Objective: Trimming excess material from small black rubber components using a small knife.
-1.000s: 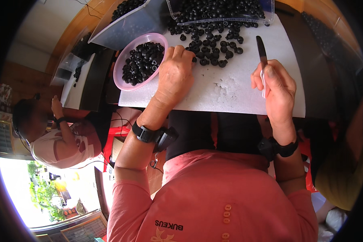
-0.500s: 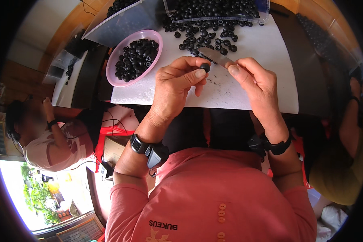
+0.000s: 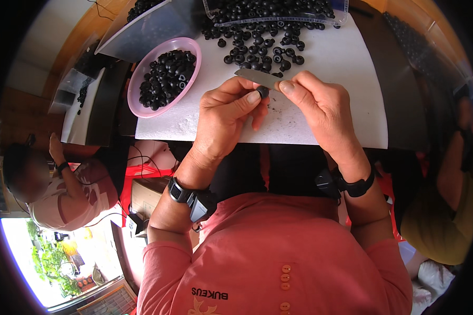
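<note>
Between the thumb and fingers of my left hand (image 3: 227,111) is a small round black rubber part (image 3: 263,92). My right hand (image 3: 320,102) pinches a short knife (image 3: 258,78); its flat grey blade points left and lies across the top of the black part, close to my left fingertips. Whether the edge touches the part, I cannot tell. Beyond the blade, loose black parts (image 3: 257,51) of the same kind lie scattered on the white tabletop (image 3: 347,79). To the left stands a pink bowl (image 3: 133,94) heaped with more of them.
At the far edge a clear plastic bin (image 3: 278,22) spills black parts onto the table. Another translucent bin (image 3: 142,39) stands behind the bowl. A person (image 3: 71,197) sits at the left by another table, and a second person (image 3: 441,220) is at the right.
The knife blade has moved left and levelled out over the black part, my right hand shifting left with it. The part has turned in my left fingers. The whole view has shifted slightly.
</note>
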{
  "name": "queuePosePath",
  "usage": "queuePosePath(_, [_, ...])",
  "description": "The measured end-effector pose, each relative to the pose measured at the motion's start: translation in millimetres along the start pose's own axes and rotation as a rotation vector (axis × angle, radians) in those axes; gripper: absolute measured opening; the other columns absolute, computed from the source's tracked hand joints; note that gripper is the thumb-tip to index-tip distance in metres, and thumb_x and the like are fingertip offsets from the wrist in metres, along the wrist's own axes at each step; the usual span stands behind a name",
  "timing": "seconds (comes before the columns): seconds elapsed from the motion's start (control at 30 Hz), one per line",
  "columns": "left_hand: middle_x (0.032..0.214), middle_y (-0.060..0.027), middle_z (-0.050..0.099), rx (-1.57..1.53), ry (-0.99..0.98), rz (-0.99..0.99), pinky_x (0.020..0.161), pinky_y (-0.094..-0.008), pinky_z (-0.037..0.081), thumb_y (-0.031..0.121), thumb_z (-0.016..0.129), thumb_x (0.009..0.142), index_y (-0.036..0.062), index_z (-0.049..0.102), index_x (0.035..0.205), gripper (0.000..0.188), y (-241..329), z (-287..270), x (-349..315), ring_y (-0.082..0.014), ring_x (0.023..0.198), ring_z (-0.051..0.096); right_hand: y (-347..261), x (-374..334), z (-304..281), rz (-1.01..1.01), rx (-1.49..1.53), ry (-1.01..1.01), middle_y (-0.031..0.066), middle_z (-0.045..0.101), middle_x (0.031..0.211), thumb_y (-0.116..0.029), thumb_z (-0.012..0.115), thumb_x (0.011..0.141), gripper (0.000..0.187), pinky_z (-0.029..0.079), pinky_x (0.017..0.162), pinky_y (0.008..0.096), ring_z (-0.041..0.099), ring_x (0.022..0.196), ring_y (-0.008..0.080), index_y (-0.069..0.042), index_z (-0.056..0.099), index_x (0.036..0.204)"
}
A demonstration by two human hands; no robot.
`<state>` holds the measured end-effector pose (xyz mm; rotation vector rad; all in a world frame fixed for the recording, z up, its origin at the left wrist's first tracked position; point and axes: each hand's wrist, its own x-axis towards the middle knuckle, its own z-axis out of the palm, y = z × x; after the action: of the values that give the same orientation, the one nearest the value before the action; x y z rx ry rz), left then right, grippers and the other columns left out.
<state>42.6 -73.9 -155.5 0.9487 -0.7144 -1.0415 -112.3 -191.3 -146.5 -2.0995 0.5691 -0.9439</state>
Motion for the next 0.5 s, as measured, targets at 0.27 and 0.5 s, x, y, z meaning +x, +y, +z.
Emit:
queuePosePath(0.27, [0.093,-0.0139,0.064,-0.009,0.01,-0.049,0.057,-0.0273,0.049,0.0,0.053,0.098,-0.0055,0.06,0.109,0.014,4.3,5.6,-1.9,-0.0173,0.074,0.062,1.6,2.0,1.0,-0.013,-0.054,-0.014,0.0081,0.047,0.049,-0.03,0.062,0.096,0.038,0.037,0.044,0.0365,0.046,0.042,0.0225,-0.005,0.055,0.069])
queuePosePath(0.5, [0.092,-0.0141,0.064,-0.054,0.003,-0.074,0.055,-0.0281,0.048,0.001,0.054,0.098,-0.0058,0.06,0.108,0.014,4.4,6.0,-2.6,-0.0187,0.074,0.062,2.5,1.0,-0.3,-0.042,-0.03,-0.012,0.0079,0.051,0.05,-0.03,0.062,0.096,0.036,0.038,0.045,0.0363,0.049,0.043,0.0227,-0.005,0.057,0.07])
